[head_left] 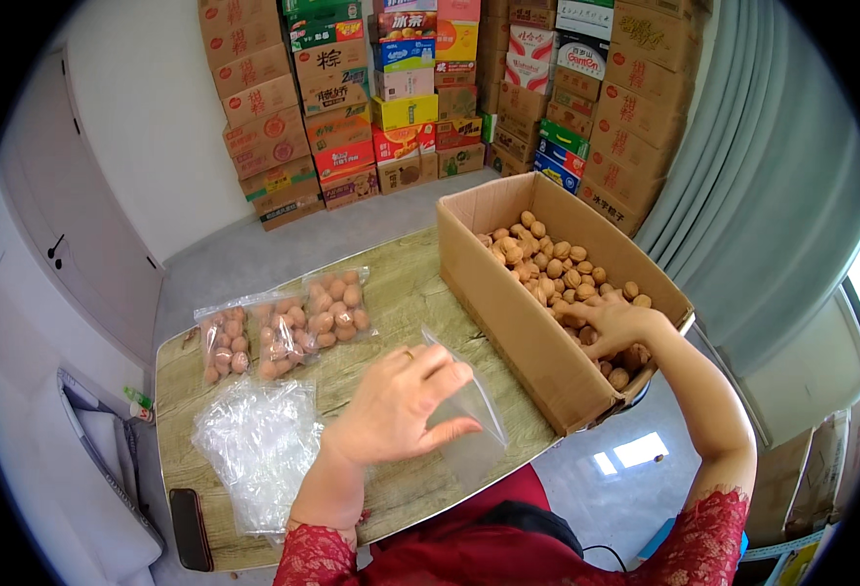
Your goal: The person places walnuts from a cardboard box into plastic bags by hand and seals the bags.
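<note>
The left hand (406, 405), half curled with thumb apart, is at a limp clear bag (484, 435), probably slippery and best pinched by its rim; its grip is unclear. The right hand (625, 322), loosely spread, dips among likely hard, rolling walnuts (552, 262) in the carton (500, 308); any hold is hidden. Stacked boxes (337, 132) stand beyond the wood-patterned counter (406, 293).

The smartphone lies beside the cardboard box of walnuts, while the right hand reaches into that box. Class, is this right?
No: the head view shows the smartphone at the near left corner of the table, beside the flat plastic bags. The right hand reaches into the cardboard box.
</note>
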Available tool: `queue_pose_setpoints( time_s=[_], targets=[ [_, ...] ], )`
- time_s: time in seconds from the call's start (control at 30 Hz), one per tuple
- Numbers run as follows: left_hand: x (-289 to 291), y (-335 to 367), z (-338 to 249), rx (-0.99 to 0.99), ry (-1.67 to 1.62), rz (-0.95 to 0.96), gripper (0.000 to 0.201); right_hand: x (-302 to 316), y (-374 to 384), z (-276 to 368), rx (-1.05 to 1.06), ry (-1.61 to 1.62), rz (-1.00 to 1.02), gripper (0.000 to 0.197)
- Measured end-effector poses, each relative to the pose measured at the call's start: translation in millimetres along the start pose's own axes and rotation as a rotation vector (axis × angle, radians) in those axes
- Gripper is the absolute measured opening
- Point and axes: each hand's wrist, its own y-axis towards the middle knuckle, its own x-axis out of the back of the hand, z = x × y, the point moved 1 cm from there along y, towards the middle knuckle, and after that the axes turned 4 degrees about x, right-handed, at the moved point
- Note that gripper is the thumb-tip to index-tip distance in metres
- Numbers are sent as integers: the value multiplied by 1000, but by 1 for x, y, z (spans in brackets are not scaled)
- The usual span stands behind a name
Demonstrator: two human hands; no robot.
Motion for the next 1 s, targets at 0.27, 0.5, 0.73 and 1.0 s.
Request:
queue_pose_setpoints(
  time_s=[0.27, 0.5, 0.73, 1.0],
  targets=[
    [-7, -3, 0, 32, -37, 57, 26, -13, 32, 19, 115, 98, 73, 90],
    [-21, -4, 19, 142, -70, 69, 21, -16, 34, 17, 169, 281, 58, 87],
    [-32, 0, 29, 124, -82, 44, 37, -20, 43, 13, 447, 519, -54, 77],
    [-32, 4, 33, 66, -64, 6, 33, -14, 41, 16, 363, 665, -4, 62]
  ],
)
